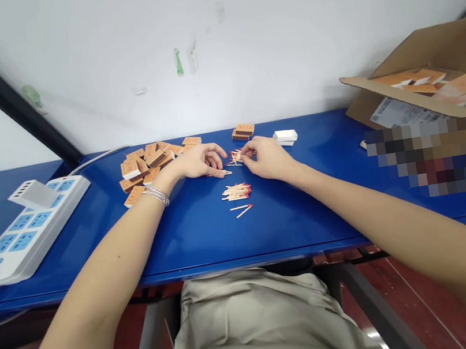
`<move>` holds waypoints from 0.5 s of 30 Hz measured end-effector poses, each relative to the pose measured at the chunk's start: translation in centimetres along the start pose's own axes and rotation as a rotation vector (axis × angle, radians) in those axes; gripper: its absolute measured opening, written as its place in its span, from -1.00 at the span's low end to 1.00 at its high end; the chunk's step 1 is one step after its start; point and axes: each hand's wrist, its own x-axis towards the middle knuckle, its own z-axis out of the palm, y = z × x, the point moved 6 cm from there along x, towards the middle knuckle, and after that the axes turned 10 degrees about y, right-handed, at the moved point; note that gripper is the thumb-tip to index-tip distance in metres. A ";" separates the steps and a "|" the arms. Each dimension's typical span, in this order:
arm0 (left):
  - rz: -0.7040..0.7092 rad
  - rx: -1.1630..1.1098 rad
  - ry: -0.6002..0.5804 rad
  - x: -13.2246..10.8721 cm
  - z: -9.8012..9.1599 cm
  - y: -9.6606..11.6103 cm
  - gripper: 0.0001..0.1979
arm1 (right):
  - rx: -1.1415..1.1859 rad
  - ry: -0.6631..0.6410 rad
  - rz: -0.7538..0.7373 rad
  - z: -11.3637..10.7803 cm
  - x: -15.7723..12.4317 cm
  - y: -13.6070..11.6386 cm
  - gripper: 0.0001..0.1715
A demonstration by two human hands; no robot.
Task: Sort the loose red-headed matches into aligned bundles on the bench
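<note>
Glossy blue tabletop (190, 239) bears slim wooden matches (238, 192) and oblong matchboxes (129, 169).

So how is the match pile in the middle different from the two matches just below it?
The match pile has lots of sticks, but the two matches are only a pair. The match pile is heaped with sticks overlapping, while the two matches spread into a sideways V. The two matches also lie nearer the blue table's front edge than the match pile. Both show pale sticks and red heads, mostly toward the right.
</note>
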 end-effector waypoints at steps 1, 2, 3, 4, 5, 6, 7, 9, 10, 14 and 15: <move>0.008 -0.004 0.004 0.0 0.0 0.0 -0.47 | -0.004 0.005 -0.008 0.0 0.0 -0.1 -0.81; 0.011 -0.009 0.009 0.1 -0.1 -0.1 -0.46 | 0.002 0.010 -0.023 0.0 -0.1 -0.4 -0.81; 0.008 -0.012 0.010 0.1 -0.1 -0.2 -0.45 | 0.014 0.012 -0.044 0.1 -0.2 -0.7 -0.80; 0.004 -0.014 0.007 0.1 -0.1 -0.2 -0.45 | 0.030 0.009 -0.070 0.1 -0.3 -1.2 -0.80; -0.001 -0.016 0.001 0.2 0.0 -0.3 -0.46 | 0.047 -0.001 -0.098 0.3 -0.5 -1.6 -0.81; -0.003 -0.020 -0.006 0.2 0.0 -0.4 -0.46 | 0.064 -0.018 -0.124 0.4 -0.6 -2.0 -0.83; -0.004 -0.026 -0.011 0.2 0.0 -0.4 -0.47 | 0.085 -0.040 -0.144 0.7 -0.7 -2.4 -0.84; -0.005 -0.041 -0.015 0.3 0.1 -0.4 -0.48 | 0.130 -0.084 -0.166 1.1 -0.8 -2.8 -0.85; -0.008 -0.047 -0.015 0.3 0.1 -0.4 -0.48 | 0.149 -0.096 -0.167 1.3 -0.9 -2.8 -0.85; -0.013 -0.050 -0.030 0.2 0.1 -0.4 -0.48 | 0.182 -0.111 -0.132 1.6 -0.8 -2.5 -0.85; -0.010 -0.054 -0.036 0.3 0.2 -0.4 -0.48 | 0.182 -0.117 -0.120 1.6 -0.8 -2.4 -0.85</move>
